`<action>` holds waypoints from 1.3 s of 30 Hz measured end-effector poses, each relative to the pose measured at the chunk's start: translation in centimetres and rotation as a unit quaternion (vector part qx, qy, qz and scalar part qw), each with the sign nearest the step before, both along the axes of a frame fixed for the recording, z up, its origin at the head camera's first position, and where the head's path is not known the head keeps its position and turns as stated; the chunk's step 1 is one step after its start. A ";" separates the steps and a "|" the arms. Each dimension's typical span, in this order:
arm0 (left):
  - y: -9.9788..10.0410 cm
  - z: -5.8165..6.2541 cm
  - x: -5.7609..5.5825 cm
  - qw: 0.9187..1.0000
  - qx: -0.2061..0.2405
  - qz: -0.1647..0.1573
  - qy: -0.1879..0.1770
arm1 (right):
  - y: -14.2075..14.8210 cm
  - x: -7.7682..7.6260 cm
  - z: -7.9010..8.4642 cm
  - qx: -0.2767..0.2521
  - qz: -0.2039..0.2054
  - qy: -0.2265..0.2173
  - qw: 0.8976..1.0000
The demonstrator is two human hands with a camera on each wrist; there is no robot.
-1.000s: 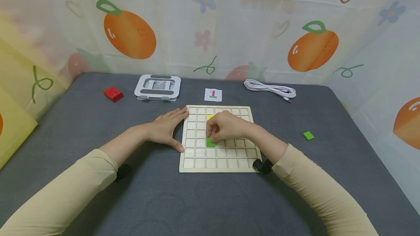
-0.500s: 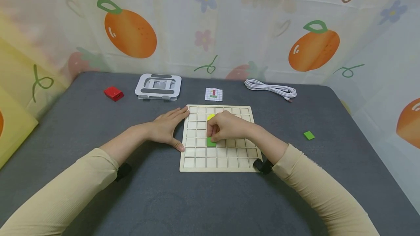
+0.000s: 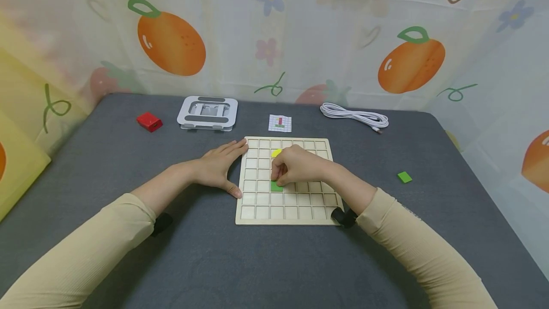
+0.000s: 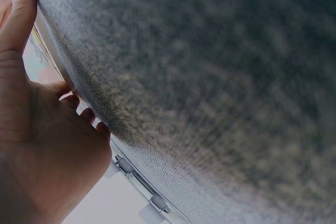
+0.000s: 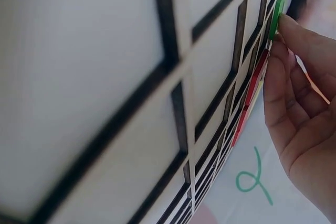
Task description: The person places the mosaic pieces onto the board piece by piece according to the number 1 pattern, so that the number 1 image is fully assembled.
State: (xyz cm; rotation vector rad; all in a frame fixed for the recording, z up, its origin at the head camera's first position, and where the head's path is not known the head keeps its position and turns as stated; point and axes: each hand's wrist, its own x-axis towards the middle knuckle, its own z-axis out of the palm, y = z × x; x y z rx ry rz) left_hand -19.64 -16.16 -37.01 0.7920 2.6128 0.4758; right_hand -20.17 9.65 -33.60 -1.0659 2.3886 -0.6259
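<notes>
Green tile is at a cell of the pale grid board, just off its centre toward eight o'clock; whether fully seated, I cannot tell. The right hand pinches it with thumb and curled fingers. The left hand, fingers spread, touches the board's edge near nine o'clock. Loose green square lies on the tabletop at three o'clock from the board.
</notes>
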 end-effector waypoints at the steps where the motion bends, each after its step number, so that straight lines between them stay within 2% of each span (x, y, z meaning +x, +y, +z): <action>1: 0.0 0.0 0.0 1.000 0.000 -0.001 0.000 | 0.0 0.0 0.0 0.002 0.000 0.000 1.000; 10: 0.1 0.1 0.1 1.000 0.004 -0.003 0.000 | 0.3 -0.2 0.1 -0.013 0.001 0.018 1.000; 24: 0.0 0.1 0.1 1.000 0.004 -0.003 0.004 | 2.7 -0.8 1.7 -0.025 -0.040 0.031 0.998; 39: 0.0 0.2 0.1 1.000 0.003 -0.002 -0.003 | 7.6 -1.9 1.8 -0.002 -0.097 0.000 0.995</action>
